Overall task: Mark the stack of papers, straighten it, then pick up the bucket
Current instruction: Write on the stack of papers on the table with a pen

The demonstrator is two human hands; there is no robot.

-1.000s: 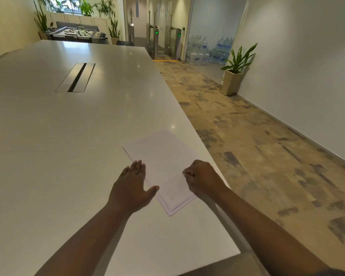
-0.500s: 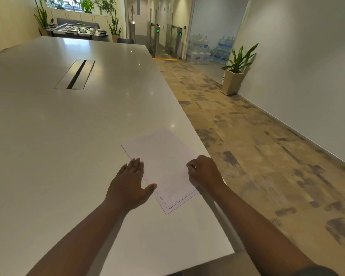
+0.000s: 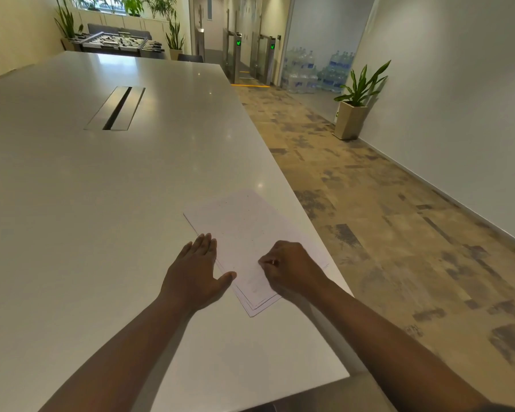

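Marking step in hand. Stack of papers [image 3: 244, 233] near table [image 3: 101, 203] edge at 3 o'clock, sheets fanned. Left hand [image 3: 195, 272] flat, fingers straight, steadying stack. Right hand [image 3: 292, 267] pinching small marker [image 3: 272, 262], apparently. Next: square edges. Bucket unseen.

You can read no words, brands or numbers anywhere here. The only signs are two small green lit symbols on the gate posts [image 3: 238, 43] at the far end, too small to make out. Faint specks on the stack of papers [image 3: 244, 233] form no legible writing.
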